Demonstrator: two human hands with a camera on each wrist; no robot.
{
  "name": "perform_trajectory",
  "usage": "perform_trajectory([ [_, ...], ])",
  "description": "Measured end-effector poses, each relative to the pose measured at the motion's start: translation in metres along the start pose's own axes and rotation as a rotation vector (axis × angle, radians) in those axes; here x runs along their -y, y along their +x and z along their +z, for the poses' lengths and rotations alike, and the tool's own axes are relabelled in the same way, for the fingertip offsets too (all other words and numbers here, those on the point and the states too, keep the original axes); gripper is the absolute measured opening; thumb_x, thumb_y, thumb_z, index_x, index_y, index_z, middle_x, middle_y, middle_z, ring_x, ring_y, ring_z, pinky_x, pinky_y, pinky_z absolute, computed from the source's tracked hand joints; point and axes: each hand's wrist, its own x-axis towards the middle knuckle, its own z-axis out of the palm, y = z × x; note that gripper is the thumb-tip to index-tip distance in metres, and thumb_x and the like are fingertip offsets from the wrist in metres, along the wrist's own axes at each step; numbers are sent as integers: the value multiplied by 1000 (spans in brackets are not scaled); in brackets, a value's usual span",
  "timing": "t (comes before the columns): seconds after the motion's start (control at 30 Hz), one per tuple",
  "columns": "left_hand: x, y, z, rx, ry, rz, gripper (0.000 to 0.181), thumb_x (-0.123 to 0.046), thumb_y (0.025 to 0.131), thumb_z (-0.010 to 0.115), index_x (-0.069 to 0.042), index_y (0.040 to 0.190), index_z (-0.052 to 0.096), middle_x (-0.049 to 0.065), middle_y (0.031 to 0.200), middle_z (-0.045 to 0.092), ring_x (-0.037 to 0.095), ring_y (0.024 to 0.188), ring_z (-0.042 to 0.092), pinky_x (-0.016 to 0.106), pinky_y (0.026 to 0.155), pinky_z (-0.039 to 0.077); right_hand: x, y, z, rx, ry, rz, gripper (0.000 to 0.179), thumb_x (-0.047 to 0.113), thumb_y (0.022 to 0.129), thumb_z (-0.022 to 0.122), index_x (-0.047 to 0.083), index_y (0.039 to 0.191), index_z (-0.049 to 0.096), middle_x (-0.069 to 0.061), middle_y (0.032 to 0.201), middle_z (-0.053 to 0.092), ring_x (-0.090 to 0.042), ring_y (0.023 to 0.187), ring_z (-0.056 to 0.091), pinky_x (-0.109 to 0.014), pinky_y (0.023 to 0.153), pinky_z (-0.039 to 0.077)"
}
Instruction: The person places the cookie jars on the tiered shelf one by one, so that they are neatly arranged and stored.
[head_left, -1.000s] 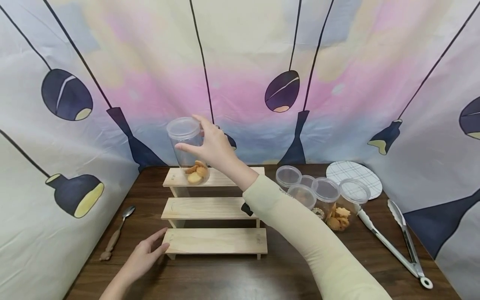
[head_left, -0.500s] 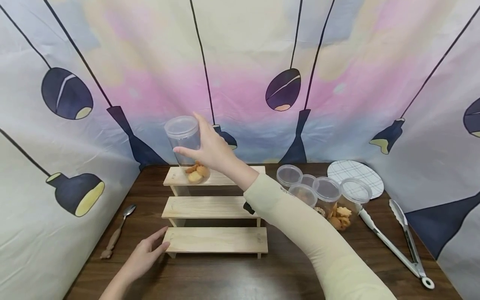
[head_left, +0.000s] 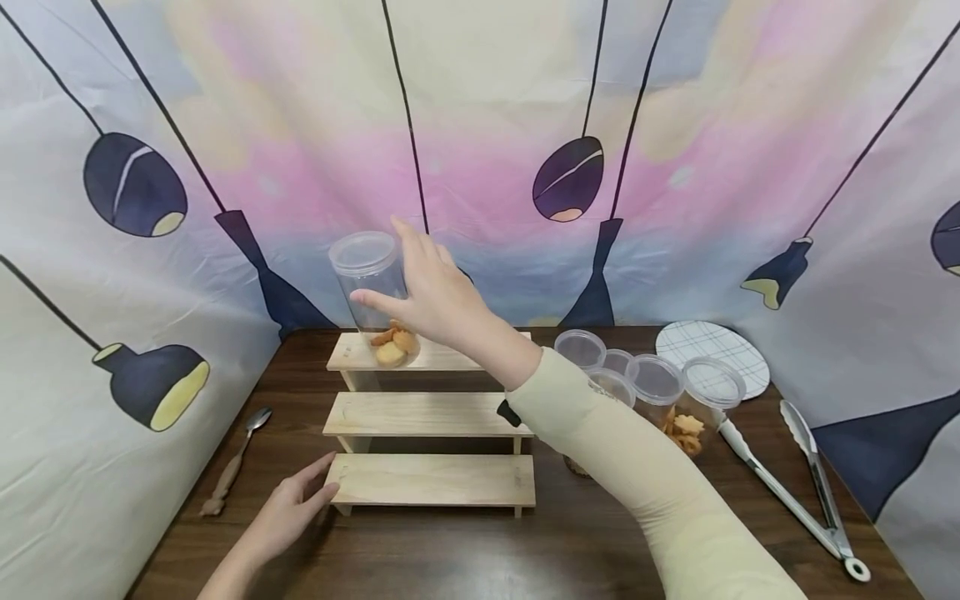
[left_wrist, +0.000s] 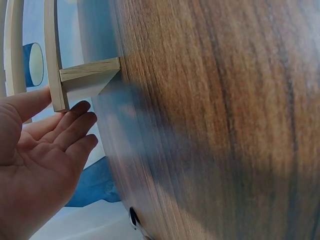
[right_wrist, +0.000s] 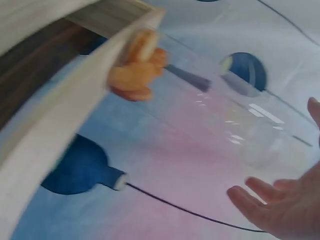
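Observation:
A tall clear jar (head_left: 366, 282) with a translucent lid stands on the left part of the top step, a few cookies (head_left: 393, 345) at its bottom. My right hand (head_left: 442, 292) is just right of it, fingers spread and thumb in front of its wall. In the right wrist view, a gap separates the fingers (right_wrist: 250, 202) from the jar (right_wrist: 210, 107). The three-step wooden stand (head_left: 431, 482) is pale. At the lowest step's left end, my left hand (head_left: 287, 508) pinches the board's edge, thumb on one face and fingers on the other.
Several lidded jars (head_left: 654, 382), some with cookies visible, cluster at the right, partly behind my right sleeve. Beyond them lies a round checked mat (head_left: 712, 346). Tongs (head_left: 813, 500) lie at the right edge, and a wooden-handled spoon (head_left: 236, 462) at the left.
My right hand has come off the jar, its fingers spreading and moving right. The jar stays on the top step. My left hand keeps its place on the stand.

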Motion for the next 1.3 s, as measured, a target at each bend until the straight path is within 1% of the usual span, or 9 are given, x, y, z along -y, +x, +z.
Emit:
perform_trajectory([
  [0.1, -2, 0, 0, 12, -12, -5, 58, -20, 100, 55, 11, 143, 33, 32, 134, 48, 30, 111, 58, 30, 85, 50, 6, -11, -12, 14, -30, -21, 99, 78, 81, 46, 23, 155, 11, 0, 152, 30, -21, 134, 30, -44, 97, 43],
  [0.2, -3, 0, 0, 8, 2, -7, 57, -21, 100, 55, 11, 143, 34, 32, 134, 48, 29, 110, 59, 31, 85, 50, 12, -26, -25, 9, -35, -48, 94, 78, 82, 45, 26, 155, 14, 4, 151, 32, -16, 133, 31, -43, 95, 43],
  [0.37, -2, 0, -2, 10, 33, -3, 58, -22, 100, 55, 11, 143, 35, 31, 134, 48, 30, 112, 57, 33, 87, 49, 18, -53, -42, -27, -47, -138, 87, 73, 86, 46, 27, 154, 18, 7, 150, 32, -12, 131, 34, -39, 95, 44],
  [0.53, -2, 1, -5, 11, 49, -2, 59, -24, 100, 56, 11, 142, 35, 29, 132, 51, 28, 112, 58, 34, 87, 49, 15, -81, -51, -59, -59, -202, 83, 70, 88, 46, 26, 153, 20, 9, 150, 32, -6, 134, 31, -35, 99, 41],
  [0.67, -2, 2, -4, 16, 33, -8, 60, -25, 100, 56, 12, 142, 34, 30, 133, 50, 31, 115, 56, 34, 88, 48, 8, -107, -57, -97, -29, -254, 78, 63, 91, 49, 26, 153, 21, 10, 150, 32, -4, 136, 28, -36, 103, 38],
  [0.73, -1, 1, -3, 20, 27, -14, 61, -25, 100, 56, 12, 142, 34, 30, 134, 49, 32, 117, 54, 34, 89, 48, 4, -120, -60, -118, -18, -272, 76, 59, 92, 53, 26, 153, 22, 9, 149, 33, -4, 135, 30, -37, 103, 38],
  [0.93, 0, 0, 1, 18, -17, -17, 59, -21, 100, 56, 12, 143, 33, 32, 136, 45, 35, 120, 51, 33, 89, 48, -11, -159, -70, -175, -17, -289, 73, 50, 92, 60, 20, 150, 31, 5, 147, 38, -10, 133, 35, -37, 104, 37],
  [1.03, -1, 0, 2, 19, -23, -14, 58, -20, 100, 55, 12, 143, 32, 33, 137, 44, 36, 121, 50, 34, 90, 48, -19, -176, -73, -194, -14, -268, 71, 48, 91, 63, 18, 148, 35, 5, 145, 42, -13, 131, 39, -38, 103, 37],
  [1.3, -2, -1, 2, 11, -15, -30, 57, -18, 100, 54, 12, 143, 32, 33, 137, 43, 36, 119, 52, 35, 90, 48, -51, -205, -81, -257, -36, -199, 68, 41, 88, 69, 16, 145, 41, 3, 143, 45, -17, 129, 42, -33, 104, 34],
])
